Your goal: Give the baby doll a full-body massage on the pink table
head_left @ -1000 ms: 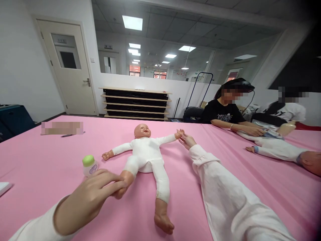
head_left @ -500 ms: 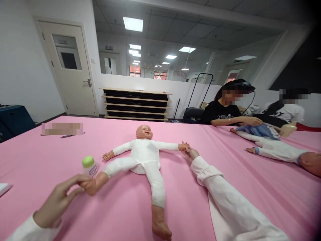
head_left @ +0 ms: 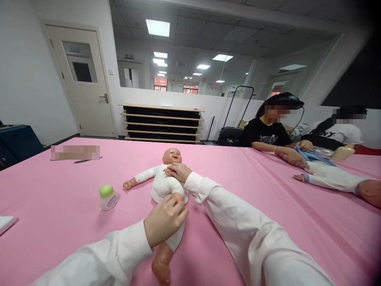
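Observation:
A baby doll [head_left: 159, 183] with a white cloth body lies on its back, its head [head_left: 172, 155] toward the far side. My left hand [head_left: 165, 219] is closed around one lower leg or foot, which it holds bent across the body; the foot is mostly hidden by my fingers. My right hand [head_left: 180, 172] grips the doll's hand on the side nearest it, folded in over the chest. The other doll arm [head_left: 130, 182] stretches out to the left on the cloth, and the other leg [head_left: 162, 265] points toward me.
A small jar with a green lid [head_left: 108, 197] stands left of the doll on the pink tablecloth [head_left: 65, 222]. A pen [head_left: 86, 160] lies farther back. On the right, a person in black [head_left: 269, 133] handles another doll [head_left: 336, 176] beside a bottle [head_left: 343, 153].
My left hand has brought the doll's leg from the left in across its body. My right hand has folded the outstretched arm onto the chest. The other leg has shifted left.

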### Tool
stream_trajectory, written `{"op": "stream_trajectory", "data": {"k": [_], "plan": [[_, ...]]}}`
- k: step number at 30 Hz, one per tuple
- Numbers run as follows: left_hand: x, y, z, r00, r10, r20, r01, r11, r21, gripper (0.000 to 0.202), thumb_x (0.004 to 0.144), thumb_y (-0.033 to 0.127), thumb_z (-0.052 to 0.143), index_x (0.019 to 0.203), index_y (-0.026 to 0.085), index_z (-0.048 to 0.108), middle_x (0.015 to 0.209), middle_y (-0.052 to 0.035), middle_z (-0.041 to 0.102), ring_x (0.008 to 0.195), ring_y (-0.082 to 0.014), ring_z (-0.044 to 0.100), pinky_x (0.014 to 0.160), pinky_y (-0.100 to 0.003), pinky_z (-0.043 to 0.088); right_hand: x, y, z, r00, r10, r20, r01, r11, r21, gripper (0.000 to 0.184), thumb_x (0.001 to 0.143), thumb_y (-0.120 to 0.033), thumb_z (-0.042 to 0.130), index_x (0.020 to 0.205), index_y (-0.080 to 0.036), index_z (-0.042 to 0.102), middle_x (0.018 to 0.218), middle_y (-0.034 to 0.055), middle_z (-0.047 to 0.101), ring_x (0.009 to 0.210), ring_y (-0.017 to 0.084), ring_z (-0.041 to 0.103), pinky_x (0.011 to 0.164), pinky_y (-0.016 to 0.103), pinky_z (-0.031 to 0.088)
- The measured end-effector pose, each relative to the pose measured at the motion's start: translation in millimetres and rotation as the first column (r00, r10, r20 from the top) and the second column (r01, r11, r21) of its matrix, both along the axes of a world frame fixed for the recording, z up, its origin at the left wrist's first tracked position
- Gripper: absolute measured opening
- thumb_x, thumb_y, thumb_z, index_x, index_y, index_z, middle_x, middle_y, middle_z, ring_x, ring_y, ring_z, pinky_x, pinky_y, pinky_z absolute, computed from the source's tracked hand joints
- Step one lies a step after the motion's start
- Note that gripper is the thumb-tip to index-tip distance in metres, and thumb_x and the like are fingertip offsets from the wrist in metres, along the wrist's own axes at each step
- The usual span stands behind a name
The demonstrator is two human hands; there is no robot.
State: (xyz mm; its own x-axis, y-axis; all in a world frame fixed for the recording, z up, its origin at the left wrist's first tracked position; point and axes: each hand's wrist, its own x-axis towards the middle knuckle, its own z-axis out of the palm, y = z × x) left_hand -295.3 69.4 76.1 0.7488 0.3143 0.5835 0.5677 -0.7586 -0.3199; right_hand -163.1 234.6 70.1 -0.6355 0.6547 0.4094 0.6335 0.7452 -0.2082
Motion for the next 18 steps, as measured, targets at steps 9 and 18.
{"op": "stream_trajectory", "data": {"k": [9, 18], "plan": [[-51.1, -22.8, 25.8, 0.985, -0.02, 0.173, 0.032, 0.997, -0.063, 0.027, 0.087, 0.007, 0.034, 0.091, 0.017, 0.058, 0.09, -0.0045, 0.062, 0.069, -0.0134, 0.053, 0.063, -0.03, 0.041, 70.1, 13.4, 14.3, 0.688, -0.205, -0.696, 0.11, 0.978, -0.179, 0.026, 0.081, -0.032, 0.055, 0.1, -0.017, 0.063, 0.105, 0.0067, 0.062, 0.099, 0.019, 0.057, 0.088, 0.035, 0.047], [-110.7, -74.5, -7.6, 0.996, -0.022, 0.083, 0.044, 0.96, -0.277, 0.021, 0.086, 0.017, 0.038, 0.088, 0.021, 0.059, 0.07, -0.0001, 0.061, 0.053, -0.009, 0.051, 0.057, -0.022, 0.041, 185.8, -4.8, -74.8, -0.041, -0.669, -0.742, -0.085, 0.742, -0.665, 0.011, 0.07, -0.012, 0.059, 0.081, -0.016, 0.056, 0.102, 0.0088, 0.063, 0.095, 0.021, 0.06, 0.082, 0.038, 0.052]]}}
